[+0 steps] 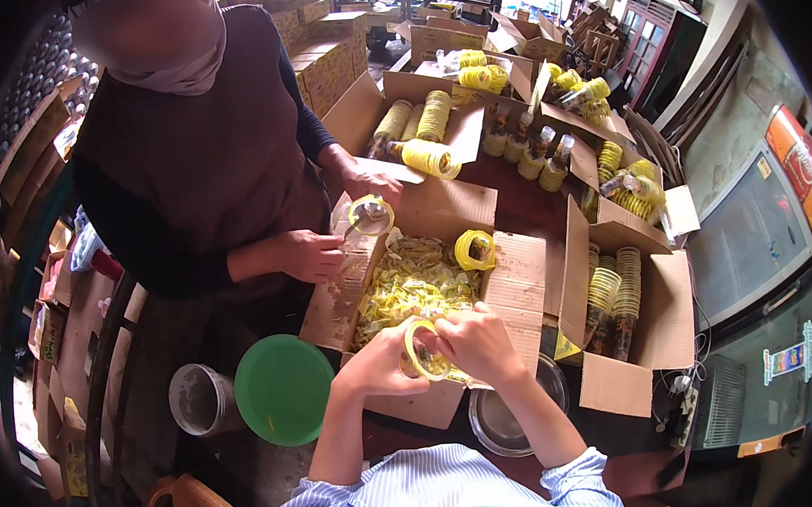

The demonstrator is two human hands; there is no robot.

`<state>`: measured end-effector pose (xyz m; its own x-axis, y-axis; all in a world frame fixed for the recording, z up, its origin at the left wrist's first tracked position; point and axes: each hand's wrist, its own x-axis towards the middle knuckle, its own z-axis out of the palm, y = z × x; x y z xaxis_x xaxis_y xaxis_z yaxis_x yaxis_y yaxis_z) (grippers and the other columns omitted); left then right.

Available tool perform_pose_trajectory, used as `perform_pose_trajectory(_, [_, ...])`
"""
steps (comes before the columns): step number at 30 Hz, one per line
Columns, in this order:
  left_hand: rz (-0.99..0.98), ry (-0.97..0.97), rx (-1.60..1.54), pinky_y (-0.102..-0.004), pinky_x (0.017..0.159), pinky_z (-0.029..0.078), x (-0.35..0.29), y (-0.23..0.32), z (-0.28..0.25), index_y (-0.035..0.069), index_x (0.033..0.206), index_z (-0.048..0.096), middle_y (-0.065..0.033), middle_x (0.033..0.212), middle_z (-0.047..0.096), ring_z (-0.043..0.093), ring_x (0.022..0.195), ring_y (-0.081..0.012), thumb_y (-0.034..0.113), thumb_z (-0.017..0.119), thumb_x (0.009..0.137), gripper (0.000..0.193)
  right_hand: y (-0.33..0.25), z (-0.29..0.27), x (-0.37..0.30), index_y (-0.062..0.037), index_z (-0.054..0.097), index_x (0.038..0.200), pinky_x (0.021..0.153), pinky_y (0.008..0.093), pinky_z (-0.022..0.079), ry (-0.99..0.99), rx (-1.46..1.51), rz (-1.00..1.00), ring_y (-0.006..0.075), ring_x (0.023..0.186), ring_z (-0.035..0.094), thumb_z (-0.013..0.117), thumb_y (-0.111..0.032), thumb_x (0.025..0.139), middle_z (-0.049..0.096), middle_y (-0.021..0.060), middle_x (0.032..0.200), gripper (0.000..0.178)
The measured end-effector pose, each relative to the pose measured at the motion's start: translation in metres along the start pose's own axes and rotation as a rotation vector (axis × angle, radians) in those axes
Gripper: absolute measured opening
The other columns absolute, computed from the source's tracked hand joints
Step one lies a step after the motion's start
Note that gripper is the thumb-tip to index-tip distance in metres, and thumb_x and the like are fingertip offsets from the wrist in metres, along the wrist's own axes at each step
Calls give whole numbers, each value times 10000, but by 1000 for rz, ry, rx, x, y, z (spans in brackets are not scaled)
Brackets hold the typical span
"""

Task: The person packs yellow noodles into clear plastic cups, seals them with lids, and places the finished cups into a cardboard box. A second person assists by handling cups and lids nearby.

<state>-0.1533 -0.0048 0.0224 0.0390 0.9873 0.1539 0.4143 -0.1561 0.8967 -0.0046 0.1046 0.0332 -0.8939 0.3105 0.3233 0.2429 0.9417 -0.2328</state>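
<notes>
My left hand (382,355) and my right hand (475,342) meet over the near edge of an open cardboard box (518,284), both gripping a small clear jar with a yellow ring lid (423,350). The box is full of loose yellow labels (414,285). A yellow lid ring (474,249) rests on the box's right flap. Across the box a person in a dark brown top holds another yellow-lidded jar (370,216) with both hands (311,255).
A green round lid (284,389) and a grey bucket (198,399) sit at lower left. A metal bowl (500,420) lies under my right forearm. Boxes of stacked yellow-lidded jars (613,301) stand to the right, with more boxes of jars behind (530,158).
</notes>
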Motion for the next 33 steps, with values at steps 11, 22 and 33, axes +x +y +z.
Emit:
perform_pose_trajectory(11, [51,885,734,-426,823,431,14,-17,61,60,1130,419,-131,980,572,568,897,-298,194,764,649,607,-13,22,-3,-130,678,690,464,371,428,-37,-149,312,255,429,551,480,-313,905,547,82,479,344])
perform_pose_trajectory(22, [284,562,33,-343,701,501,8,-61,28,62,1097,400,-87,884,612,626,781,-218,63,738,680,537,-16,19,-10,-63,640,709,496,415,459,-39,312,280,319,511,580,475,-325,906,562,152,545,367])
perform_pose_trajectory(33, [280,295,25,-299,853,451,7,-63,12,68,1160,342,-49,941,575,564,917,-150,19,721,649,638,-18,20,-19,-4,593,653,442,365,368,-26,699,307,263,414,465,532,-249,890,487,169,504,346])
